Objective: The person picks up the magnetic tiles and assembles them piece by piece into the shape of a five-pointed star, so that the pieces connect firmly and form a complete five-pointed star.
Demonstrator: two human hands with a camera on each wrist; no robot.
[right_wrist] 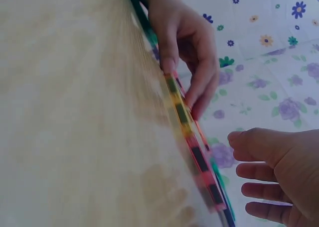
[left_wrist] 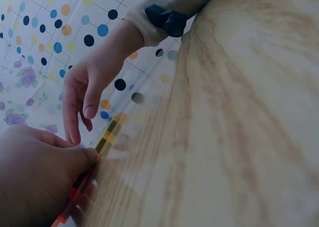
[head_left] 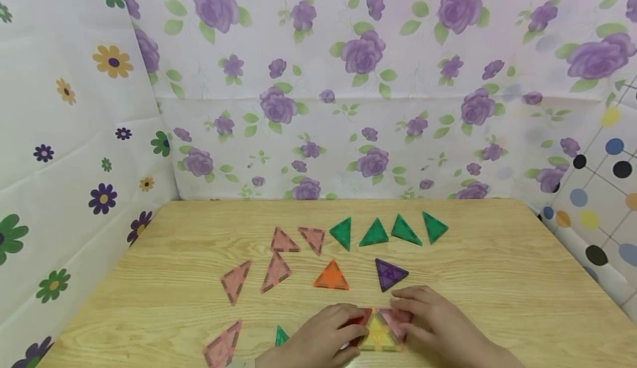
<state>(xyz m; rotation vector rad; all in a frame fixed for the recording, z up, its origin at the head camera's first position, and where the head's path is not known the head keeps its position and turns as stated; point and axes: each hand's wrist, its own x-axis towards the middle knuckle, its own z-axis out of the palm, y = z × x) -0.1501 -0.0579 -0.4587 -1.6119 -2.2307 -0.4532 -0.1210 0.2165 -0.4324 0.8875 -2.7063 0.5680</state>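
Observation:
A yellow triangular magnetic tile [head_left: 377, 337] lies flat near the table's front, with a red triangular tile [head_left: 362, 320] along its left side and a pink triangular tile [head_left: 396, 324] along its right. My left hand [head_left: 325, 335] grips the red tile; in the right wrist view that hand's thumb [right_wrist: 170, 55] is at the near edge and its fingers reach over the far side. The red tile is partly hidden beneath the fingers. My right hand [head_left: 438, 324] is beside the pink tile; in the right wrist view its fingers [right_wrist: 259, 172] are spread and apart from the tiles.
Beyond the hands lie an orange triangle [head_left: 332, 276] and a purple triangle [head_left: 390, 274]. Several green triangles [head_left: 375, 234] form a row at the back. Several pink triangles [head_left: 236, 280] are scattered on the left, and a green tile [head_left: 281, 335] is partly hidden by my left hand.

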